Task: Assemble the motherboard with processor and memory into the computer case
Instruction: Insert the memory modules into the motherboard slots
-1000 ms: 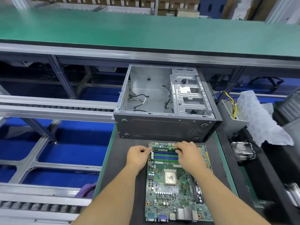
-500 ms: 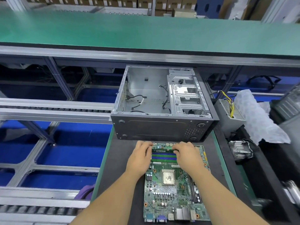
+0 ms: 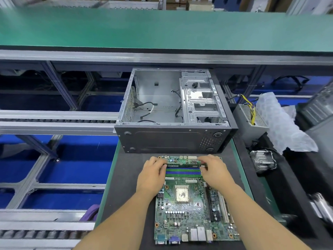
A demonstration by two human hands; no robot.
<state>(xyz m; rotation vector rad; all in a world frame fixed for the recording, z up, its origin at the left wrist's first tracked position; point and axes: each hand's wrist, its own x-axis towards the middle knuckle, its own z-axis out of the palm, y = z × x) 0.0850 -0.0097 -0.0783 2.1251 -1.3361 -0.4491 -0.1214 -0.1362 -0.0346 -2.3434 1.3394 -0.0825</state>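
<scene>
Head view, nearest first: our two forearms reach forward over the motherboard, which lies flat on the dark mat with its port block toward us and its memory slots at the far end. The processor sits in its socket near the board's middle, bare metal facing up, so that step looks done.

Our left hand and right hand meet at the two ends of a memory stick standing on edge over the farthest slot. The fingers of each hand are curled down onto the top edge at its end. We judge this grip is meant to push both ends down evenly, so the stick seats straight and the end latches catch. Whether it is fully home we cannot tell.

Beyond the board, almost touching its far edge, the computer case lies on its side with the open face up, empty except for loose cables, ready to take the board. To its right stands a power supply with yellow wires, beside white wrapping.

Compared with a second ago, both hands have moved a little farther up the board, from the blue slots to this far one.
</scene>
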